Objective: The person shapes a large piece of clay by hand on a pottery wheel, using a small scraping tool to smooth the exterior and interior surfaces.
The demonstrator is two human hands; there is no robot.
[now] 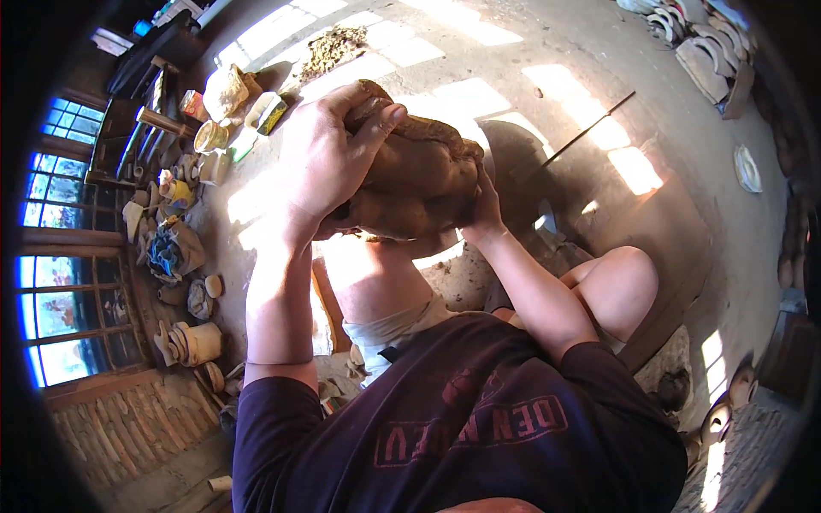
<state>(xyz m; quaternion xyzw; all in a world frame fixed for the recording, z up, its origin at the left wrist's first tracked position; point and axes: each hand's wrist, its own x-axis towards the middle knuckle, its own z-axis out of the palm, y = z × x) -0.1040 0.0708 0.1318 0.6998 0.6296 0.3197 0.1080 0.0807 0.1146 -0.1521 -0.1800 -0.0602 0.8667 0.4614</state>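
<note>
A large brown lump of what looks like wet clay [415,184] is held up in front of my knees, its surface uneven and folded. My left hand [338,158] grips its upper left side, with the thumb lying over the top. On the far right side of the lump, my right hand [485,209] presses against it, its fingers partly hidden behind. The underside of the lump cannot be seen. Beneath it, part of a pale round surface [440,256] shows in the sunlight.
A thin dark stick [590,132] slants up at the right. Farther off lies a heap of crumbly bits [333,50]. Tubs, bags and a cream pot [198,342] line the left side by the windows. Curved pale pieces [714,56] are stacked at the far right.
</note>
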